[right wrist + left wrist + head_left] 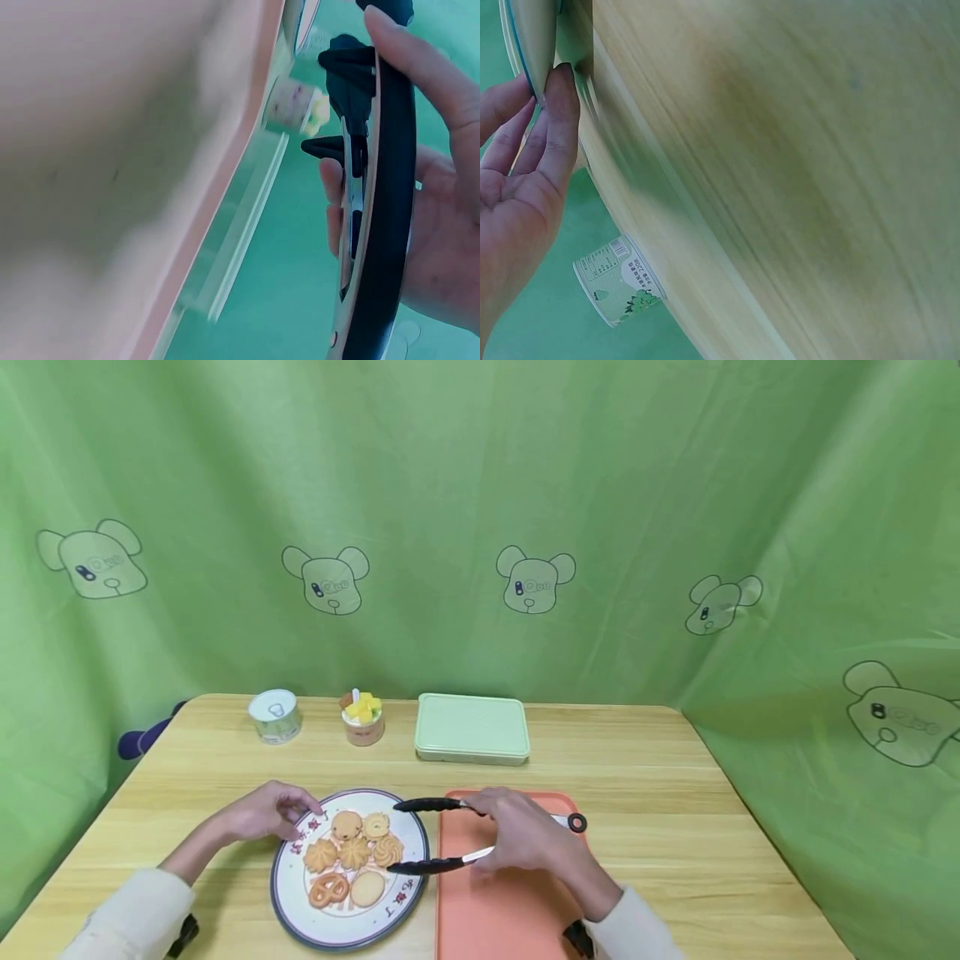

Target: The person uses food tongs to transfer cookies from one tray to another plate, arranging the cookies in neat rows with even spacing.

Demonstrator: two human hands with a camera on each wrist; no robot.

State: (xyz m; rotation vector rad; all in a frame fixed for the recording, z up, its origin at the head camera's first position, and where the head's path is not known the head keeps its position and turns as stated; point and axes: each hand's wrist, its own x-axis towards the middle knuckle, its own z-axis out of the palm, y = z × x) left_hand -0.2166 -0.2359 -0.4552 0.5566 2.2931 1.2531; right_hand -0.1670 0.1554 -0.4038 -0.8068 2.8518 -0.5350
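Observation:
My left hand [272,810] pinches the upper-left rim of a white plate [300,914] with a blue edge; the left wrist view shows thumb and fingers at that rim. Several cookies lie on the plate, among them a pretzel [328,889], a plain round cookie [367,888] and a face-shaped cookie [347,826]. My right hand [521,835] holds metal tongs [390,225] with black tips. Their arms are spread apart, and the tips hang over the plate's right side with nothing between them. Beneath the right hand is a coral tray [495,914].
Along the table's back stand a can [276,717] with a pull tab, a small cup [363,725] with yellow pieces on top, and a pale green lidded box [472,727]. Green curtain [435,485] surrounds the wooden table [675,835]. A purple object [142,739] shows beyond the left edge.

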